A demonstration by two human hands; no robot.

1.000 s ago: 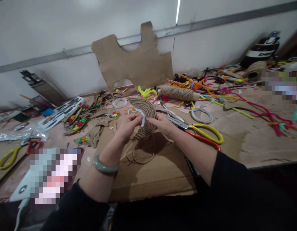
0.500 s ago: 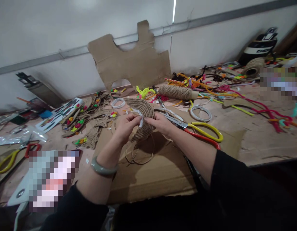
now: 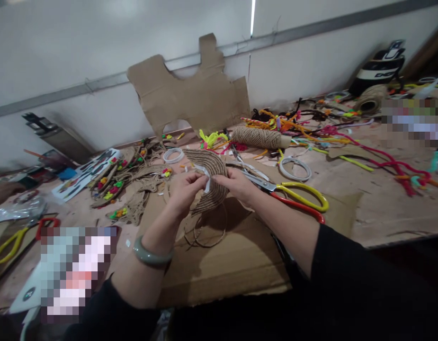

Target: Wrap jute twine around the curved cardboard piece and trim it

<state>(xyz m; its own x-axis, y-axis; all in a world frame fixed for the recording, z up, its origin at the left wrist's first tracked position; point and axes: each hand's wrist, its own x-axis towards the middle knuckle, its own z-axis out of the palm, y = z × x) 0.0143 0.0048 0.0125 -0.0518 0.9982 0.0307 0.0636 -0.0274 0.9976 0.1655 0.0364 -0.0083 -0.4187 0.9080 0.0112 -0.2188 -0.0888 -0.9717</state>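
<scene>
A curved piece wound with rows of brown twine (image 3: 215, 163) is held up between my hands over a cardboard sheet (image 3: 219, 274). My left hand (image 3: 186, 192), with a green bangle (image 3: 152, 251) on its wrist, pinches a narrow white strip (image 3: 206, 182) that lies against the piece. My right hand (image 3: 242, 187) grips the piece's right side, its thumb on the front and its other fingers partly hidden. A loose loop of twine (image 3: 224, 227) hangs below. Just right of my right hand lie scissors (image 3: 302, 195) with yellow and red handles.
Twine-wrapped shapes with bright pompoms (image 3: 114, 182) lie to the left. Behind are a twine spool (image 3: 256, 137), white tape rolls (image 3: 295, 169) and upright cut cardboard (image 3: 197, 94). A second pair of scissors (image 3: 13, 244) and a pixelated phone (image 3: 76, 279) lie at left.
My hands keep nearly the same hold on the twine-wound piece and white strip. At the left edge, what looks like another person's hand has come in near the plastic bag.
</scene>
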